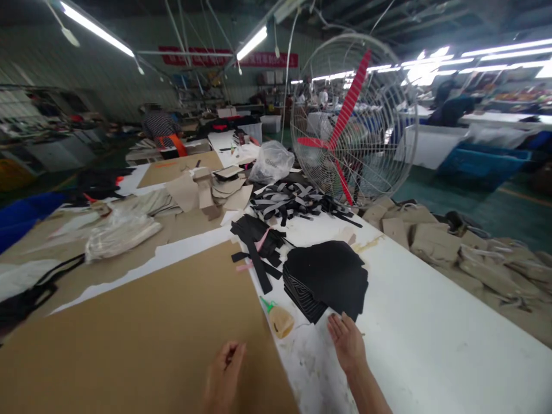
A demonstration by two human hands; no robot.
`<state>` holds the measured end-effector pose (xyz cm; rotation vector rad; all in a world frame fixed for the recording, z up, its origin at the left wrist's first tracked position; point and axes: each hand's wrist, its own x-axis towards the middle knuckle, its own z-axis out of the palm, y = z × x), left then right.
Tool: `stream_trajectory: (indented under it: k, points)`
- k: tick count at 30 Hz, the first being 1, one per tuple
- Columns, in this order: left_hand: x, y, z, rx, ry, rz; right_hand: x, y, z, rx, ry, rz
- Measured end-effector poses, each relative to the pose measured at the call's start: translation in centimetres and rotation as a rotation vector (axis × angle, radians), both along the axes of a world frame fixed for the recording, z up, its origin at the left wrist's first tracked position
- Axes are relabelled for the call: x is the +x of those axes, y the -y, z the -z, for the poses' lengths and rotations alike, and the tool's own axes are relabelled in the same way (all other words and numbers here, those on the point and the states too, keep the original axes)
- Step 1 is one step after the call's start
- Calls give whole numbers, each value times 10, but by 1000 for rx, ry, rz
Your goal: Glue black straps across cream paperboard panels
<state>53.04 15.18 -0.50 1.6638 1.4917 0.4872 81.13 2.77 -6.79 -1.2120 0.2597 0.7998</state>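
Black cut pieces: a fanned, uneven stack on the white table.
Right hand: flat, fingers spread, empty, fingertips at the stack's near edge.
Left hand: well left of the stack on the brown cardboard sheet, fingers curled; cannot tell whether it pinches anything.
Glue bottle: green cap, on its side just left of the stack.
Black strips: beyond the stack.
Fan: farther beyond.
Risk, as judged: a flat-palmed push could skew the loose stack, and a sideways sweep could knock the bottle and smear glue.
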Motion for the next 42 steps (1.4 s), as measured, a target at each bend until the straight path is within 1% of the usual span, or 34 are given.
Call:
stream_trajectory:
  k: [2, 5, 9, 11, 13, 15, 18, 20, 21, 23, 24, 26, 29, 31, 33, 37, 40, 42]
  points:
    - [30, -19, -13, 43, 21, 30, 8, -9, 0, 2, -21, 56]
    - [83, -42, -21, 134, 53, 172, 19, -17, -3, 0, -47, 124]
    - [156, -58, -17, 233, 49, 376, 35, -22, -7, -36, -35, 179]
    - [187, -63, -14, 268, 27, 476, 45, -23, -11, -80, -7, 197]
    - [215, -68, -13, 308, -7, 604, 58, -26, -18, -126, 47, 202]
    - [240, -74, -12, 342, -52, 732, 75, -32, -27, -153, 119, 166]
    - [269, -86, -7, 370, -145, 881, 108, -44, -39, -151, 201, 37]
    - [282, -92, -2, 378, -224, 937, 130, -50, -43, -144, 219, -31]
    - [287, -94, 0, 385, -264, 954, 139, -51, -43, -145, 221, -41]
    - [293, -96, 4, 409, -332, 975, 147, -47, -41, -153, 210, -18]
    - [295, -97, 5, 425, -357, 984, 146, -42, -40, -153, 198, 2]
    - [299, -99, 5, 456, -390, 1012, 134, -33, -35, -140, 155, 22]
    - [307, -107, -1, 477, -414, 1085, 98, -27, -30, -86, 58, -30]
    - [314, -116, -5, 483, -424, 1134, 76, -33, -28, -39, -14, -67]
    - [322, -127, -7, 489, -444, 1152, 63, -45, -25, 1, -75, -65]
    - [336, -151, -2, 484, -514, 1130, 62, -63, -18, 14, -151, 2]
    - [347, -168, 4, 449, -555, 1137, 66, -64, -16, 0, -180, 43]
    - [353, -177, 6, 433, -572, 1141, 66, -62, -17, -8, -179, 59]
